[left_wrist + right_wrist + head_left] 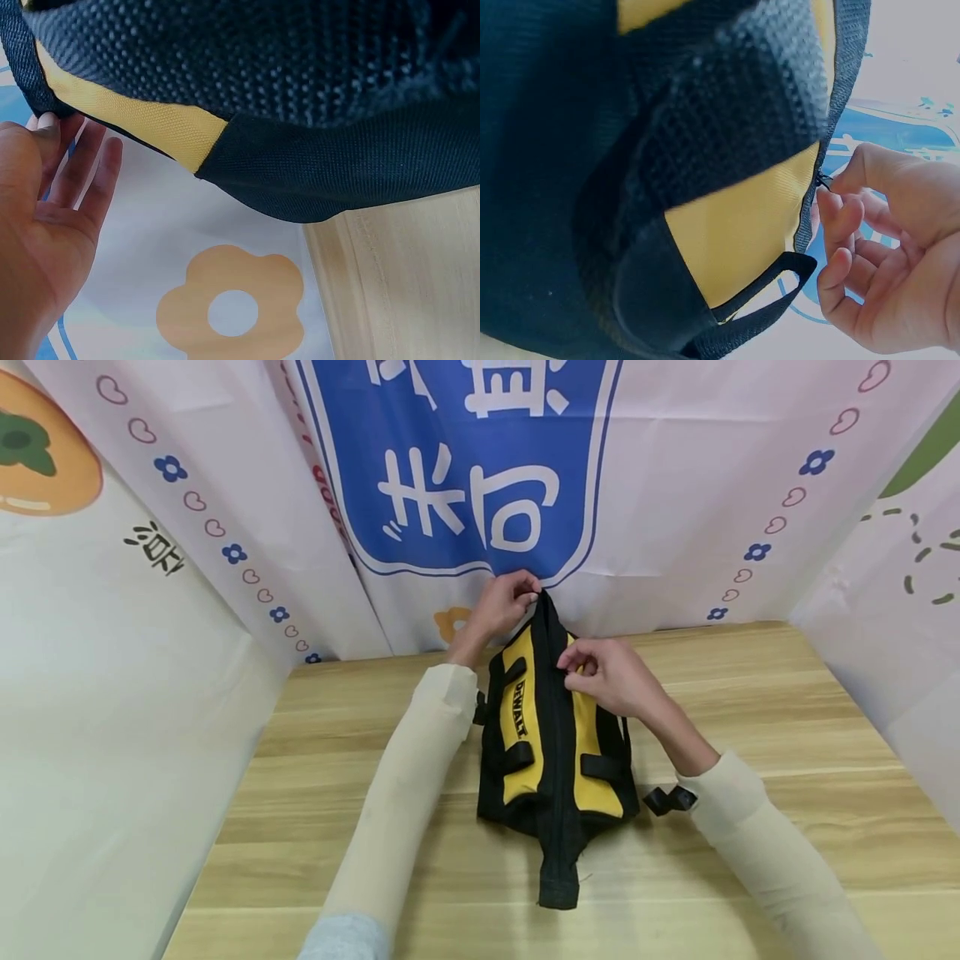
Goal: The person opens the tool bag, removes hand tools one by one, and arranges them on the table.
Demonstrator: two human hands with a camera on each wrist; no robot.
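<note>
A black and yellow zip tool bag [558,735] lettered DEWALT stands on the wooden table, its long zip running away from me. At the far end, my left hand [510,602] pinches the black end tab of the bag between thumb and fingers. My right hand [607,672] is nearer, over the zip line; in the right wrist view its thumb and index finger pinch the small zip pull [823,181]. Black webbing loops [517,757] stand out from the bag's sides. In the left wrist view the bag's dark webbing [262,60] fills the top, above the left hand [52,202].
Behind the bag hangs a white cloth backdrop [675,527] with a blue printed sign, close to the left hand. The wooden table [315,793] extends to both sides. A black strap end [670,800] lies beside the right sleeve.
</note>
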